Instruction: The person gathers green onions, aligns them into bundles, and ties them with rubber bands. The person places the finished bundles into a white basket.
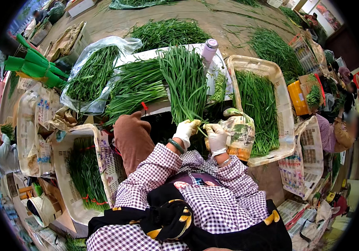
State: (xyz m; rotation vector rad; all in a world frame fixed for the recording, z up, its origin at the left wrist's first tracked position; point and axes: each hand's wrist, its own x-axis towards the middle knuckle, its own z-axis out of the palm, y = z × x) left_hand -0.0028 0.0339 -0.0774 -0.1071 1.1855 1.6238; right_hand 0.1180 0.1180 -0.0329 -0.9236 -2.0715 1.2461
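Note:
My left hand (pixel 186 131), in a stained white glove, is closed around the base of a bunch of garlic chives (pixel 184 84). The leaves fan away from me over the white board (pixel 154 54). My right hand (pixel 217 138), also in a white glove, pinches a thin pale-green stalk (pixel 202 131) beside that bunch's base. More garlic chives (pixel 145 94) lie to the left on the board, their pale ends towards me, with a red tie (pixel 144 106) near them. Short green trimmings (pixel 219 86) sit on the board at the right.
A pink thermos (pixel 210 50) stands on the board's far right. Chives fill a plastic bag (pixel 116 42) at the left. White crates (pixel 287 125) (pixel 96 138) with chives flank me. Beyond the board is a loose chive heap (pixel 170 33). A co-worker (pixel 327 131) is at the right.

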